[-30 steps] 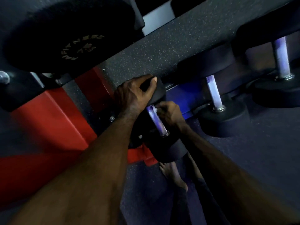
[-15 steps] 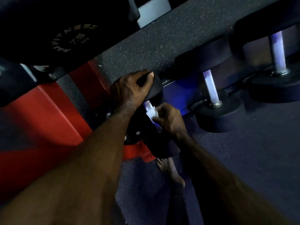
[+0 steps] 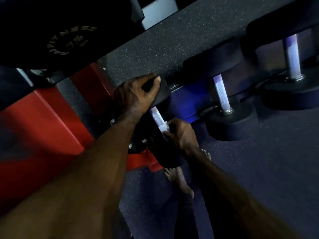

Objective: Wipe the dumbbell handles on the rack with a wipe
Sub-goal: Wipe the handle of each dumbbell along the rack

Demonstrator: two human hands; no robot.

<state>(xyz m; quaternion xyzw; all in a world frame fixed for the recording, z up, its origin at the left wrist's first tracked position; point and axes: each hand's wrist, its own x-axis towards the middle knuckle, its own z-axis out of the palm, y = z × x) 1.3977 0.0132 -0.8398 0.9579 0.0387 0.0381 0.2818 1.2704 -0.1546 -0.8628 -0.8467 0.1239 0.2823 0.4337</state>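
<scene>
Red steel of the rack frame (image 3: 51,121) fills the left side, with a black weight plate (image 3: 57,31) bearing pale lettering above it. Next to the right, the left hand (image 3: 136,95) reaches up with its fingers curled over the far rubber head (image 3: 162,94) of the nearest dumbbell, gripping it. Just below that head, the knurled metal handle (image 3: 156,116) shows pale violet and slants down to the right. At its lower end the right hand (image 3: 181,133) pinches a white wipe (image 3: 164,127) against the bar, fingers curled round both; the near head (image 3: 165,156) of this dumbbell sits dark beneath the wrist. A bare foot (image 3: 179,180) stands on the speckled floor (image 3: 259,161) below. Further right, a blue rack rail (image 3: 186,99) runs behind a second dumbbell (image 3: 222,95), whose handle stands nearly upright between its black heads. At the far right a third dumbbell (image 3: 291,56) rests the same way, apart from both hands
</scene>
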